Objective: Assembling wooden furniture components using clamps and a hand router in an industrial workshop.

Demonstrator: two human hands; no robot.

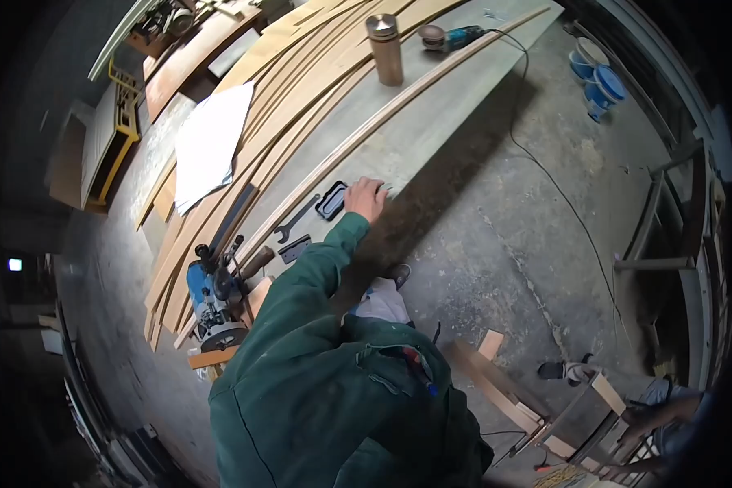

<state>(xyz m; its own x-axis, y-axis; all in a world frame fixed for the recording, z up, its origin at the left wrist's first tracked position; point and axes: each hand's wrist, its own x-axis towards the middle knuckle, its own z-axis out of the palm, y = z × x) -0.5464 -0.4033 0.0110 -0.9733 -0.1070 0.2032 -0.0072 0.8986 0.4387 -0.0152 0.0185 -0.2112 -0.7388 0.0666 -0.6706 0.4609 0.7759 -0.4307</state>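
One hand [366, 198] lies on the table [431, 122] beside a black case [332, 200], fingers bent, clamped on nothing I can make out — the other hand is out of view. Best to steady the case before lifting it. Left of the case lie a wrench [294, 221] and a white sheet [207, 145] — no labels legible.

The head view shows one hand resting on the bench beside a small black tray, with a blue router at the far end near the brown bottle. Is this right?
One detail is wrong. In the head view the hand does rest on the bench beside the small black tray, but the blue router stands at the near end, close to the person, far from the brown bottle.
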